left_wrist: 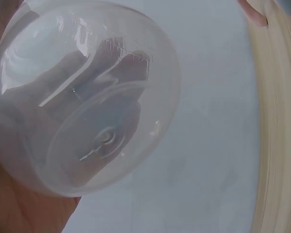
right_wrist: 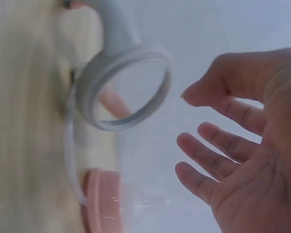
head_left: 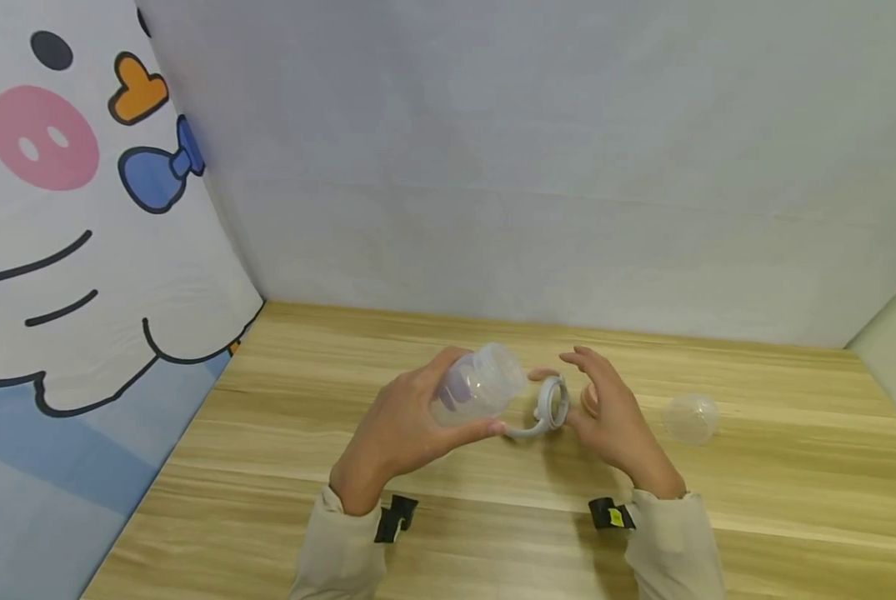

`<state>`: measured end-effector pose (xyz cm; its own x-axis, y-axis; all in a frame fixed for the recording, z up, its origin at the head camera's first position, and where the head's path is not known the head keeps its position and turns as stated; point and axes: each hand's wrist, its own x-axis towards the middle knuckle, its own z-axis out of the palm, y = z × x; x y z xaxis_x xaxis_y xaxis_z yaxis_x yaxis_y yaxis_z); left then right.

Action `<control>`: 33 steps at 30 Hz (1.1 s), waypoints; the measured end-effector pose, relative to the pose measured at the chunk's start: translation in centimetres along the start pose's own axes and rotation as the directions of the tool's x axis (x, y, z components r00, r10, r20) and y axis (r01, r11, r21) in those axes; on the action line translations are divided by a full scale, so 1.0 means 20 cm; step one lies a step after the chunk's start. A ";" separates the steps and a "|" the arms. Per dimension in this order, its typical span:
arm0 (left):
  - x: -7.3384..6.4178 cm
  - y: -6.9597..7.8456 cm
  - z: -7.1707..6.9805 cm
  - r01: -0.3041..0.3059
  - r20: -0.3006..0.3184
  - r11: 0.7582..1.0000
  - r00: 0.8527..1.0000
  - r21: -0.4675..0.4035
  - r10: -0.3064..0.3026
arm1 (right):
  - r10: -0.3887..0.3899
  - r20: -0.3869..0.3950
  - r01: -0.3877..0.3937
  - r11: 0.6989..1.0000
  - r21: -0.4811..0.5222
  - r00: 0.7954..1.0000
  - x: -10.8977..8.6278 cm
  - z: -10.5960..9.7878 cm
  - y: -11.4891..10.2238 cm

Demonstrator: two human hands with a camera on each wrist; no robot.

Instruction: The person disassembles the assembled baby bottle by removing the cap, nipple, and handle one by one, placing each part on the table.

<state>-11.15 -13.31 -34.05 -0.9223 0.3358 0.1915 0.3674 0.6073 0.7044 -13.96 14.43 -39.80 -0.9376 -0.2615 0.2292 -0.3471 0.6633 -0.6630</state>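
My left hand (head_left: 406,417) grips a clear baby bottle (head_left: 485,379), tilted with its neck toward the right. In the left wrist view the round base of the bottle (left_wrist: 111,131) fills much of the picture, and fingers show through it. My right hand (head_left: 613,417) is held with fingers spread and nothing between them. Just left of it is a grey handle ring (head_left: 554,402), on edge; the left thumb is close to one handle, and whether they touch I cannot tell. A pink collar (right_wrist: 105,201) with a clear teat is below the ring in the right wrist view.
A clear dome cap (head_left: 690,418) lies on the wooden table (head_left: 785,475) to the right of my right hand. A pale wall (head_left: 538,183) rises behind the table, and a cartoon-printed cloth (head_left: 102,275) hangs at the left.
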 end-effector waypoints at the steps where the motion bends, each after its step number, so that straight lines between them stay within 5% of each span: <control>1: 0.00 0.00 0.00 0.000 0.001 1.000 1.000 -0.002 0.000 | 0.002 -0.014 -0.002 1.000 0.005 1.000 0.00 -0.01 -0.01; 11: 0.01 0.00 0.01 -0.007 0.000 1.000 1.000 -0.016 0.007 | -0.057 -0.187 0.063 0.998 0.024 0.981 0.00 -0.07 -0.08; 27: 0.03 -0.03 0.04 -0.018 -0.138 0.996 0.990 -0.085 0.006 | -0.120 -0.321 0.138 0.990 0.032 0.939 -0.02 -0.17 -0.17; 30: 0.04 -0.04 0.05 -0.077 -0.192 0.994 0.979 -0.075 0.061 | -0.117 -0.328 0.136 0.990 0.038 0.938 -0.02 -0.17 -0.17; 33: 0.05 -0.04 0.07 -0.157 -0.272 0.987 0.952 -0.041 0.140 | -0.115 -0.337 0.137 0.990 0.041 0.934 -0.03 -0.18 -0.18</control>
<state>-12.30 -12.52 -35.32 -0.8594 0.2084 0.4669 0.5020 0.5168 0.6934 -12.31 14.68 -34.97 -0.8431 -0.0844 0.5311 -0.4711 0.5921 -0.6538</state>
